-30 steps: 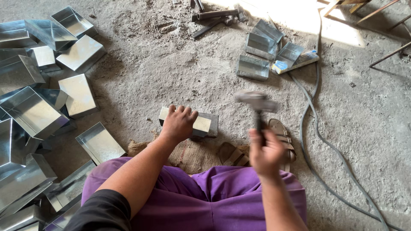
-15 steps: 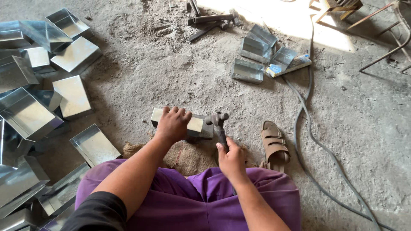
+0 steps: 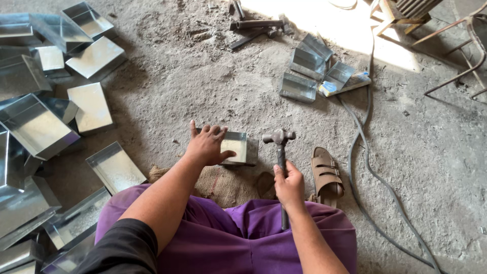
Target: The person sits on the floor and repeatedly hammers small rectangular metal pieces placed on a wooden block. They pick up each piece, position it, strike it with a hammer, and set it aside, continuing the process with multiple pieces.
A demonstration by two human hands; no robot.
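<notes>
Right now we are mid-hammering on a small sheet-metal tray (image 3: 237, 147) that sits on the concrete floor (image 3: 193, 86) just in front of our knees; our left hand (image 3: 207, 145) lies flat across its left part, fingers spread, pinning it down rather than gripping it; our right hand (image 3: 289, 183) is wrapped tight round the shaft of a ball-peen hammer (image 3: 279, 152), whose head hangs just beside the tray's right wall, not touching as far as we can tell. We judge the step to be dressing that right edge; the next blow calls for a steady hold and a strike that lands on the rim, clear of our fingers.

As for containers: the tray under our hand looks empty, its bright bottom bare; the finished trays (image 3: 40, 127) heaped to our left also hold nothing; a few folded pieces (image 3: 309, 71) lie well apart, beyond a grey cable (image 3: 355, 157); a brown sandal (image 3: 326, 175) rests beside the hammer hand.
</notes>
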